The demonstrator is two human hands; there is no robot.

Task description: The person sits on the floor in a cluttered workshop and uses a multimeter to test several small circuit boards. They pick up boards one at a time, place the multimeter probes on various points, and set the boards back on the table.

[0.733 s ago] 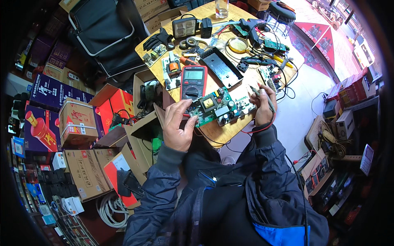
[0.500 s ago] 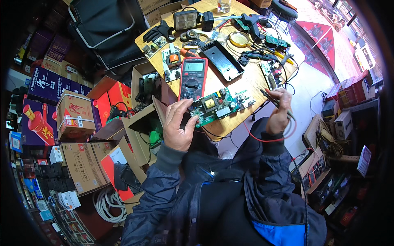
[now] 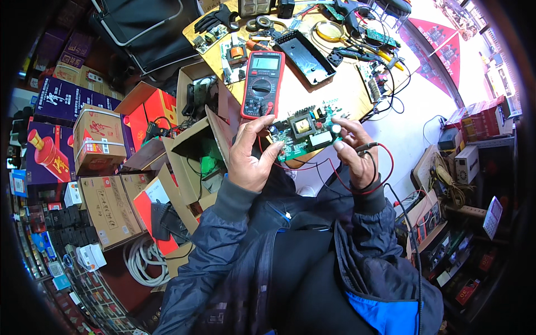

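A green circuit board (image 3: 294, 148) with a yellow-cored transformer is held up near the table's front edge. My left hand (image 3: 251, 159) pinches its left end between thumb and fingers. At its right end, my right hand (image 3: 357, 153) grips the board by the edge. Red and black test leads (image 3: 385, 149) loop around my right hand; their probes are tucked in it, tips hidden. Just beyond the board lies a red multimeter (image 3: 262, 84) with a lit screen. An open black plastic case (image 3: 306, 61) sits to the meter's right.
Across the wooden table (image 3: 349, 89) lie a magnifying glass (image 3: 330, 32), black gloves (image 3: 216, 18), tape rolls (image 3: 258, 23), another circuit board (image 3: 371, 84) and tangled cables. Open cardboard boxes (image 3: 192, 153) stand close at my left. Cluttered shelves (image 3: 474, 209) are on the right.
My right hand has come in from the right and taken hold of the board's right end. The board is now held up between both hands. The view has shifted slightly.
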